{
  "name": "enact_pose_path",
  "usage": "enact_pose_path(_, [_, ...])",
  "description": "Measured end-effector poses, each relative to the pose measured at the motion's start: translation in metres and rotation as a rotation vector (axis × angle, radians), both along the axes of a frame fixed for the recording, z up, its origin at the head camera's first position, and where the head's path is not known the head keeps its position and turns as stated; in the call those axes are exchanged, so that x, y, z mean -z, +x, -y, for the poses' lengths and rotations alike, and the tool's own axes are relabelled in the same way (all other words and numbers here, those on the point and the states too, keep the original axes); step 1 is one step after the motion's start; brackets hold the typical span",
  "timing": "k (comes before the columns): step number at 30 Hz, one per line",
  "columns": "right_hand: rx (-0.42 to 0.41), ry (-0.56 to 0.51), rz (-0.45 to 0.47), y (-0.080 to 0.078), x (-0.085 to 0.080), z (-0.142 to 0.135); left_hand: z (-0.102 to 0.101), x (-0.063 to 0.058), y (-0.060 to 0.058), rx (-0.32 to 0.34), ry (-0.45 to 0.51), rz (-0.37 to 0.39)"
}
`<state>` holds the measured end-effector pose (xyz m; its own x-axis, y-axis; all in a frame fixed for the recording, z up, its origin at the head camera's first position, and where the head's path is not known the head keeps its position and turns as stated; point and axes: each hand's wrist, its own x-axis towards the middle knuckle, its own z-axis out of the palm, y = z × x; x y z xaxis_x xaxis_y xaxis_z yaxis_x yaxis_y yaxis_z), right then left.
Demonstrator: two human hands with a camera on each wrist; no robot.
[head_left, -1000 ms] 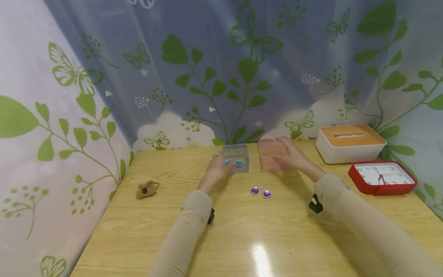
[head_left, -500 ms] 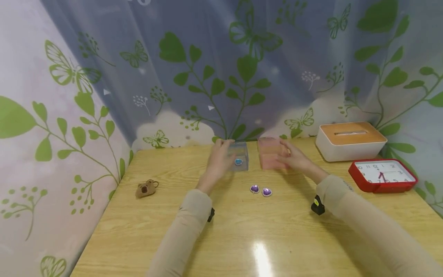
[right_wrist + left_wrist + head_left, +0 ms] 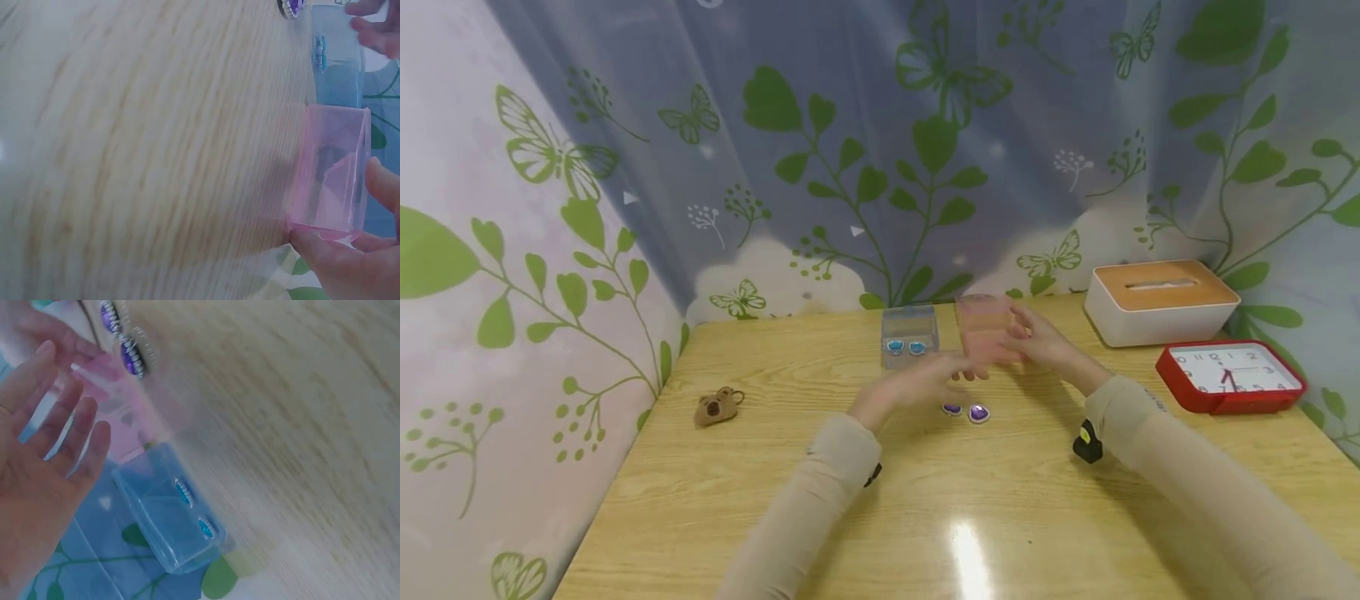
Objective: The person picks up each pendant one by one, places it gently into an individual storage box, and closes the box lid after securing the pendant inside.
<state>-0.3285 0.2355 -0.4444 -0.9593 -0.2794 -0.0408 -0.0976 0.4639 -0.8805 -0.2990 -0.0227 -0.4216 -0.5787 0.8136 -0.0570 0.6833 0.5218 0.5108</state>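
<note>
Pink box (image 3: 988, 329) sits in your right hand (image 3: 1047, 348), thumb and fingers gripping its sides; your left hand (image 3: 917, 385) hovers open (fingers straight) above two purple gems (image 3: 966, 412).

Two boxes (image 3: 910, 336) (image 3: 987, 327) side by side beyond the left hand (image 3: 917, 385); two gems (image 3: 966, 412) just beneath it; clock (image 3: 1230, 376) right of the right hand (image 3: 1045, 346).
</note>
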Motion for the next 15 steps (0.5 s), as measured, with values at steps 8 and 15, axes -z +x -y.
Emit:
enact_pose_path(8, [0.008,-0.014,-0.011,-0.002,0.003,-0.002,-0.015,0.014,0.006,0.065,-0.158,-0.092])
enact_pose_path(15, [0.014,-0.001,-0.012,-0.004,0.006,-0.001,-0.021,0.017,0.010,0.106,-0.227,-0.161])
